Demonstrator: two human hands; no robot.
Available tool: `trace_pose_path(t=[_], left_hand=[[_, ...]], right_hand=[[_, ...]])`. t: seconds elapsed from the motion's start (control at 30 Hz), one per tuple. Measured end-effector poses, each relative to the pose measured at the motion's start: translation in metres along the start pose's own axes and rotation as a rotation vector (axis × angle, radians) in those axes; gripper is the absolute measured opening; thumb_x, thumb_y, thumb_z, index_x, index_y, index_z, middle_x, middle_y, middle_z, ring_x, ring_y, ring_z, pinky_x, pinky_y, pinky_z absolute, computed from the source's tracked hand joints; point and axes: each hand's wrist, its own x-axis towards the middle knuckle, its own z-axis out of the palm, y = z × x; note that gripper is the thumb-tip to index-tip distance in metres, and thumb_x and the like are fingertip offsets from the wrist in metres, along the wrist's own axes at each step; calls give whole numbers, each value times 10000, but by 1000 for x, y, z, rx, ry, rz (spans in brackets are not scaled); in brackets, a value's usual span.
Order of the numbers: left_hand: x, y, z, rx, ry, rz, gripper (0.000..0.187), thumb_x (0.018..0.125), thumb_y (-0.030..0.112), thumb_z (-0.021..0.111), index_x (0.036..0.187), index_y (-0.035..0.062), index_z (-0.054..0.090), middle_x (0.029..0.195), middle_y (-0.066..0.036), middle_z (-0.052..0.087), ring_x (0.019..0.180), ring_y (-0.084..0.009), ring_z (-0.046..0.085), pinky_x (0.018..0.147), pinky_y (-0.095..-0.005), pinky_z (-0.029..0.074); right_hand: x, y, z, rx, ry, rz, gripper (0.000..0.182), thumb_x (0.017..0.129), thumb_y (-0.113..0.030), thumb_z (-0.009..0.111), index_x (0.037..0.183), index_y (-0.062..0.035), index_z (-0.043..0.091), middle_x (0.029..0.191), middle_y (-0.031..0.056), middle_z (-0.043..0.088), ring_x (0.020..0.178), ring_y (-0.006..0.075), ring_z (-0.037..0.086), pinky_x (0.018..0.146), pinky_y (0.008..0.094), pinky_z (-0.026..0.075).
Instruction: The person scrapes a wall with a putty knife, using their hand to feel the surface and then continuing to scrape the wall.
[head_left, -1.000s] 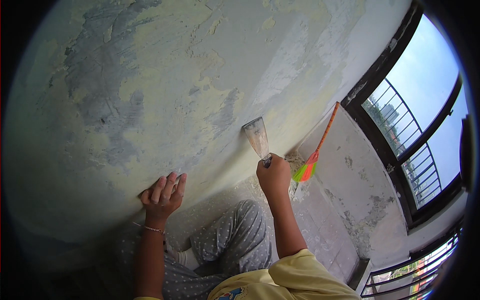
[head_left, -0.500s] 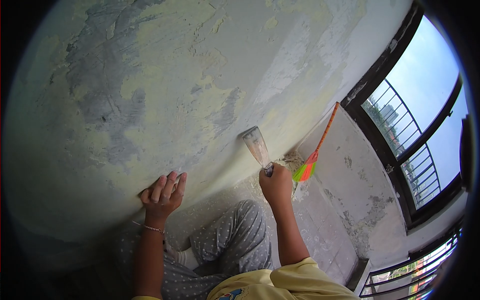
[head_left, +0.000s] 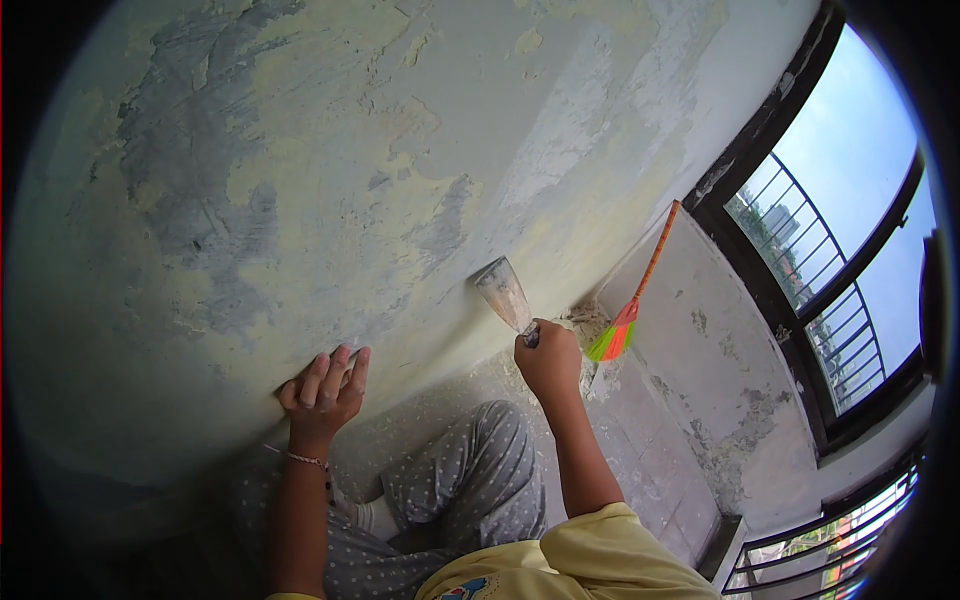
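The right hand (head_left: 548, 360) is closed in a fist around the handle of a scraper (head_left: 503, 293), so that only the handle's dark end shows above the knuckles. The blade rises up and to the left from that grip, widening toward its far edge, which meets the wall (head_left: 330, 180) where patchy yellow paint gives way to grey plaster. The left hand (head_left: 325, 390) holds nothing; it lies flat with fingers spread against the wall, lower and well to the left of the gripping hand, a thin bracelet (head_left: 305, 460) on its wrist. Just to the right of the fist, past the corner, a broom (head_left: 632, 300) with an orange handle and bright green-and-orange bristles leans against the side wall (head_left: 700, 350).
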Motion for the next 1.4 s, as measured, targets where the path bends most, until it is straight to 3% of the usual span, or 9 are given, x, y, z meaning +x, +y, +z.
trace_pose_path(t=[0.07, 0.13, 0.43, 0.73, 0.97, 1.07, 1.13, 1.23, 1.4], left_hand=[[2, 1, 1, 0, -1, -13, 403, 832, 250, 544, 1227, 326, 556, 1296, 61, 442, 1258, -151, 330, 923, -360, 293], [5, 3, -2, -18, 1, -44, 294, 910, 281, 545, 1197, 338, 573, 1281, 92, 463, 1239, -123, 356, 873, -331, 285], [4, 3, -1, -12, 7, -16, 391, 835, 257, 536, 1220, 324, 558, 1291, 49, 438, 1255, -157, 335, 921, -371, 289], [4, 2, -1, -16, 11, -14, 397, 829, 243, 540, 1217, 321, 562, 1282, 48, 446, 1255, -157, 337, 919, -365, 289], [7, 2, -3, -22, 8, -39, 273, 907, 302, 555, 1177, 337, 582, 1255, 95, 470, 1234, -119, 352, 880, -337, 286], [4, 1, 0, 4, 20, -9, 390, 833, 249, 528, 1215, 318, 565, 1289, 47, 445, 1257, -153, 338, 917, -369, 290], [5, 2, -2, -15, 3, -36, 279, 913, 284, 556, 1186, 337, 575, 1254, 93, 467, 1233, -123, 353, 871, -342, 288], [6, 4, -1, -45, 31, -48, 285, 915, 274, 555, 1192, 335, 573, 1253, 90, 470, 1231, -124, 358, 872, -339, 289], [3, 0, -2, 22, 11, 8, 386, 836, 251, 534, 1215, 319, 563, 1282, 48, 450, 1254, -156, 339, 921, -361, 301]], right_hand=[[4, 1, -3, -19, 8, -13, 160, 733, -169, 609, 697, -13, 617, 658, 197, 610, 647, 385, 609, 611, 455, 490], [1, 1, -5, 23, 11, -11, 161, 732, -163, 611, 689, -8, 610, 646, 201, 603, 634, 388, 605, 604, 456, 486], [-34, 20, 6, 223, 23, 94, 160, 724, -153, 611, 715, 6, 619, 581, 195, 570, 584, 386, 588, 570, 432, 469], [3, -14, -8, 134, 57, -32, 144, 728, -131, 599, 684, 6, 606, 600, 207, 574, 584, 400, 579, 568, 438, 472], [-24, -4, -7, 196, 14, 21, 144, 723, -118, 592, 685, 21, 597, 595, 212, 567, 580, 400, 578, 565, 432, 470], [-19, -7, -2, 179, 18, 25, 153, 726, -117, 589, 683, 29, 592, 600, 223, 566, 587, 408, 580, 564, 434, 468], [7, -33, -10, 182, 84, -20, 156, 730, -117, 586, 679, 30, 591, 603, 230, 566, 591, 416, 581, 562, 439, 467], [14, -42, -26, 226, 120, -3, 163, 737, -123, 583, 679, 29, 591, 604, 229, 565, 595, 417, 583, 569, 443, 470], [-12, -7, -6, 170, 26, 7, 161, 733, -123, 588, 673, 27, 588, 600, 222, 566, 585, 409, 581, 568, 443, 470]])
